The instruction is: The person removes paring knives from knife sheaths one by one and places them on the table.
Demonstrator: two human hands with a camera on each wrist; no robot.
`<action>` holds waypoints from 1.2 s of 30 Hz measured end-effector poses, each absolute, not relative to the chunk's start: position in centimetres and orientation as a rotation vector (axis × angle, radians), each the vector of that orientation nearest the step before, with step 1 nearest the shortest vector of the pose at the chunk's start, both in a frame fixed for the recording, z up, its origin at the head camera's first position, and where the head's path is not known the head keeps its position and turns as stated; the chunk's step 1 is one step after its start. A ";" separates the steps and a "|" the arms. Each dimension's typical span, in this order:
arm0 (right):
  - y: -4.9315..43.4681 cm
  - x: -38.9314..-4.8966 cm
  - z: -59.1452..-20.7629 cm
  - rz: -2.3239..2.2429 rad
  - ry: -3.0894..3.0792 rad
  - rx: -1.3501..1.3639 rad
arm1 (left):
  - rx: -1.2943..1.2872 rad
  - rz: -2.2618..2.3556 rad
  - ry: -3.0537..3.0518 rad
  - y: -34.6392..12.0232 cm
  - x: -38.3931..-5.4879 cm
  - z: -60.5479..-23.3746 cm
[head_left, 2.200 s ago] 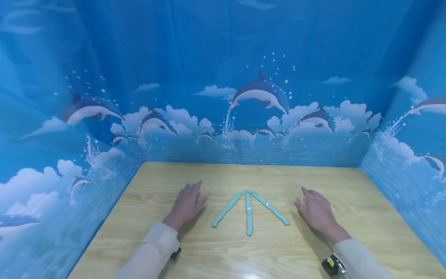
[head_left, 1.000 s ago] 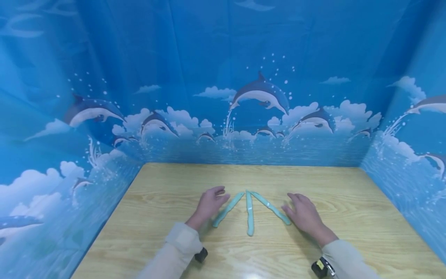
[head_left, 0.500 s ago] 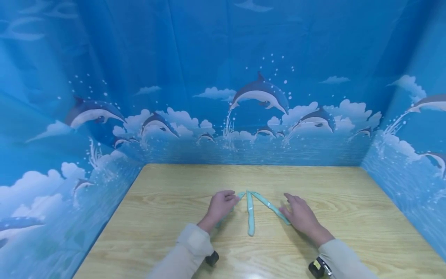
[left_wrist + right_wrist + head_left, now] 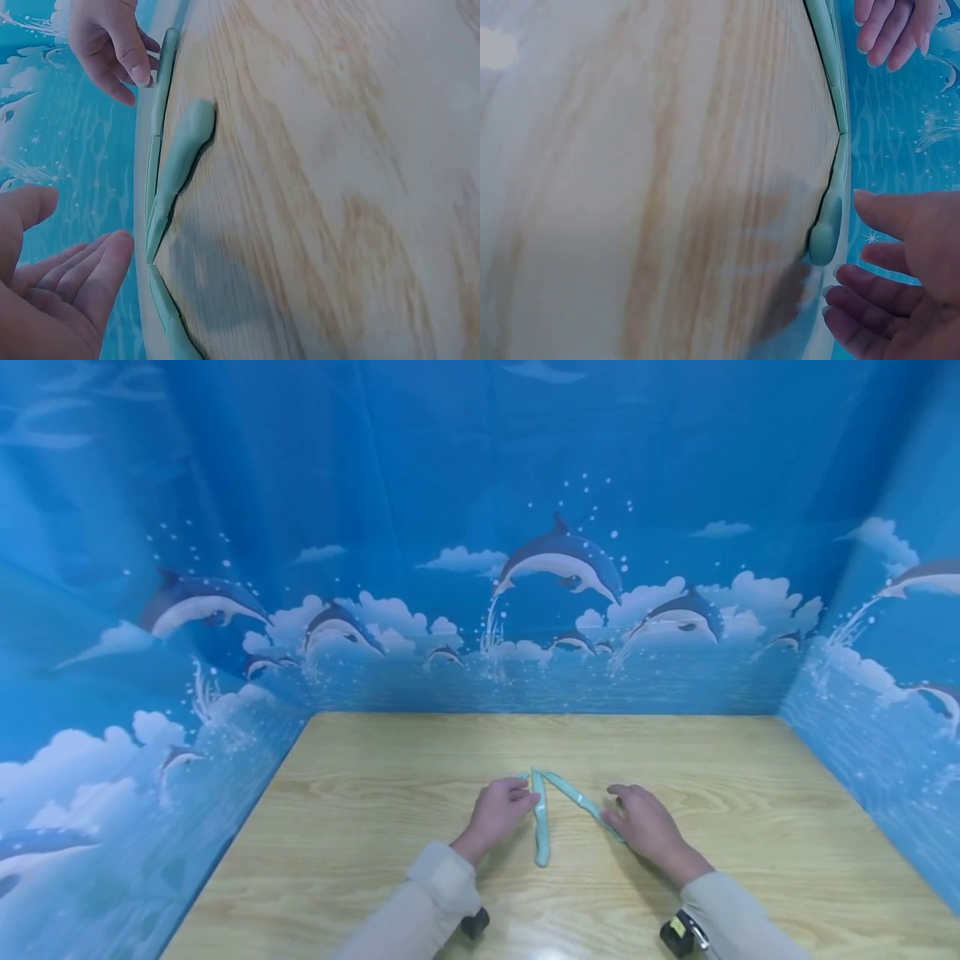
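Three mint-green knives fan out on the table, their narrow ends meeting at the far side and thicker handles nearer me. My left hand (image 4: 498,812) hovers over the left knife (image 4: 171,322), hiding most of it in the head view. Its fingertips overlap the middle knife (image 4: 542,839) there; the left wrist view shows them loosely spread, holding nothing. Beside the handle of the right knife (image 4: 572,792) is my right hand (image 4: 651,827), its fingers relaxed and apart. In the right wrist view a gap shows between those fingers and the handle (image 4: 825,244).
The wood-grain table (image 4: 360,760) extends around the knives on every side. Blue cloth printed with dolphins (image 4: 558,560) walls off the back and both sides. A small black device (image 4: 678,935) is strapped at the right wrist, another (image 4: 475,923) at the left.
My left hand has moved right, passing over the left knife toward the middle one. The right hand has come in leftward to the right knife's handle. The knives lie as before.
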State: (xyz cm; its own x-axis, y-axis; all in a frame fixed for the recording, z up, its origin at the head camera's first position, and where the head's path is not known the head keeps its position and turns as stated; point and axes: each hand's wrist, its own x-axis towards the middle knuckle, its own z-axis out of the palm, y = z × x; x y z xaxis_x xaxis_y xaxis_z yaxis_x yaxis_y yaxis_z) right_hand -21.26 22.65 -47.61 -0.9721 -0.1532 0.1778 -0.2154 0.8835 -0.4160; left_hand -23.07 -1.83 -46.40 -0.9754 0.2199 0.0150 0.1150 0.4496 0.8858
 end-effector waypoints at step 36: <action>21.6 -21.7 -48.5 0.600 -2.928 0.265 | 0.121 1.539 2.510 1.0 -23.2 -46.8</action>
State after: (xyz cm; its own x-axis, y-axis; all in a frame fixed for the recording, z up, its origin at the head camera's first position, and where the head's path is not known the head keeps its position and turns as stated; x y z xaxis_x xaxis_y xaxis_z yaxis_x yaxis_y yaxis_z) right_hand -21.67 21.64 -48.51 -0.9747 -0.1431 0.1719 -0.1992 0.9049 -0.3762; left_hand -23.23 1.03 -46.76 -0.9778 0.1703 -0.1224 -0.0319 0.4562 0.8893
